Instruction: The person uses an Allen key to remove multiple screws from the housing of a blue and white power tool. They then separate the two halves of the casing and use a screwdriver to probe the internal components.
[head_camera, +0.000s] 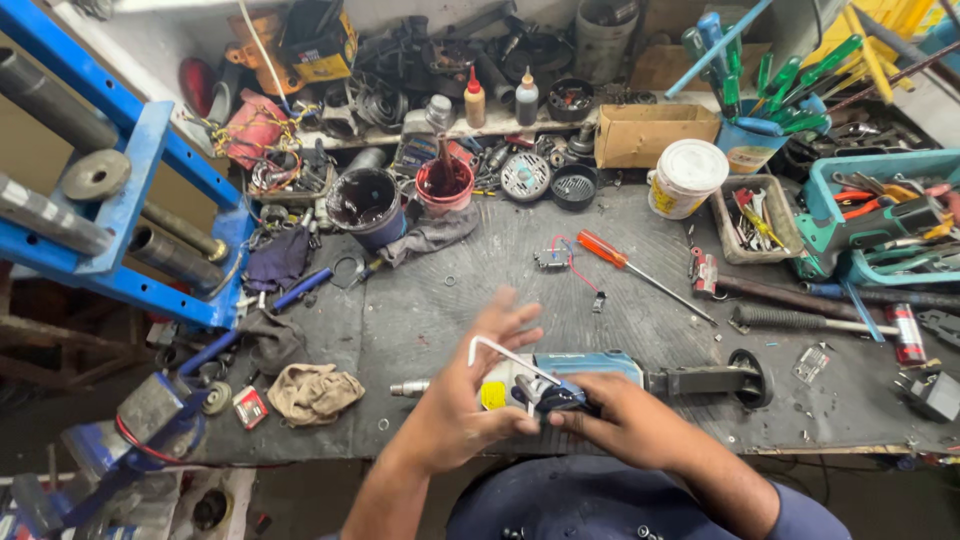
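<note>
Your left hand (465, 405) is spread wide, turning an L-shaped hex key (505, 355); your right hand (625, 420) grips the teal power tool (590, 368). The tool lies on the tabletop (420, 300), its long axis running nine to three o'clock, between both hands.

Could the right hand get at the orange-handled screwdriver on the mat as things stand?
Probably yes: the right hand rests on the power tool, and the mat up to the screwdriver looks unobstructed.
</note>
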